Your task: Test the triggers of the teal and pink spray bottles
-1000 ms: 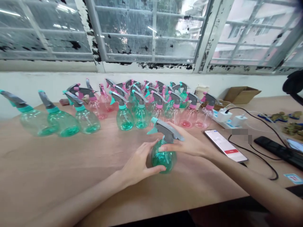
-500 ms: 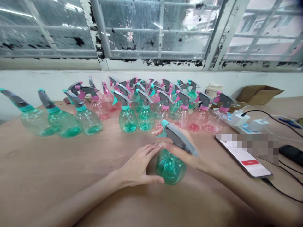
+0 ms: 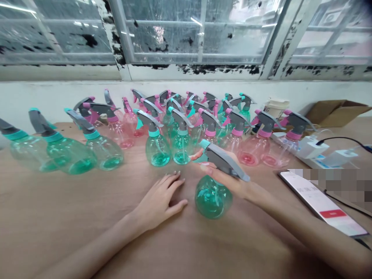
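A green spray bottle (image 3: 213, 197) with a grey and teal trigger head is in front of me, tilted a little. My right hand (image 3: 229, 174) wraps round its neck just under the head, the palm hidden behind the head. To its left, my left hand (image 3: 162, 197) is apart from the bottle, fingers spread above the wooden table (image 3: 87, 217). Beyond the hands stand two more green spray bottles (image 3: 157, 151), side by side, with a pink spray bottle (image 3: 251, 151) farther right.
Several green bottles (image 3: 71, 155) lean at the left. Behind, pink and green spray bottles crowd toward the wall. On the right are a phone (image 3: 319, 205), a power strip with white chargers (image 3: 314, 147), cables, a paper cup (image 3: 276, 106) and a cardboard box (image 3: 337, 112).
My left hand has let go of the bottle and moved left, its fingers spreading. My right hand still holds the bottle. The view has shifted slightly.
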The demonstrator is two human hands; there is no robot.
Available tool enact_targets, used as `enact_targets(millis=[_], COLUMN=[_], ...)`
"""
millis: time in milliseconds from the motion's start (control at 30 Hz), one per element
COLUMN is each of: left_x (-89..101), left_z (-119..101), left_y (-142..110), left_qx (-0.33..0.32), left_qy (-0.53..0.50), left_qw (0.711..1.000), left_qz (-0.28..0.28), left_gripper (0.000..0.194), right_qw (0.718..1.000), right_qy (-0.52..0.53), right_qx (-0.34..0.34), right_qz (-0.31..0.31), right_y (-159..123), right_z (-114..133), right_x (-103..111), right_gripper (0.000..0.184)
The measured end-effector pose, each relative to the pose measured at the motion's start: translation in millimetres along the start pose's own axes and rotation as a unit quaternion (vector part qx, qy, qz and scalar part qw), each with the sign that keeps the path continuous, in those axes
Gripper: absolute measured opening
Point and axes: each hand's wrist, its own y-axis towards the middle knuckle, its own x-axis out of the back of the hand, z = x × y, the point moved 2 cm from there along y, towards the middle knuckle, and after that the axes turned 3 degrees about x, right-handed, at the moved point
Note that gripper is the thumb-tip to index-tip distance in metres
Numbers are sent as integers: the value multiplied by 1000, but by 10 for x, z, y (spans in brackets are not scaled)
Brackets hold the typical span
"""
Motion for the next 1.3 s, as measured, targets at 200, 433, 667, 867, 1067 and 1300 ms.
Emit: enact_targets(millis=[200, 433, 667, 867, 1067, 1300], left_x=[-19, -29, -21, -22, -29, -22], left_z=[18, 25, 26, 21, 32, 27], left_y=[-12, 1, -10, 0, 0, 1], left_qx=[-6, -16, -8, -1, -11, -12], left_qy=[21, 18, 7, 15, 17, 11], left_qw=[1000, 1000, 1000, 1000, 1000, 1000], left_qz=[-6, -9, -12, 7, 0, -5], left_gripper=[51, 49, 47, 50, 48, 48], right_qw=[997, 998, 999, 996, 996, 998], right_qy=[54, 28, -35, -69, -77, -14], right_qx=[-54, -54, -2, 0, 1, -43], right_qz=[-17, -24, -39, -54, -50, -35], right_y=[-52, -88, -83, -96, -102, -91], right_z=[136, 195, 257, 240, 213, 242], right_x=[-64, -113, -93, -90, -72, -95], right_gripper=[23, 18, 20, 10, 13, 18])
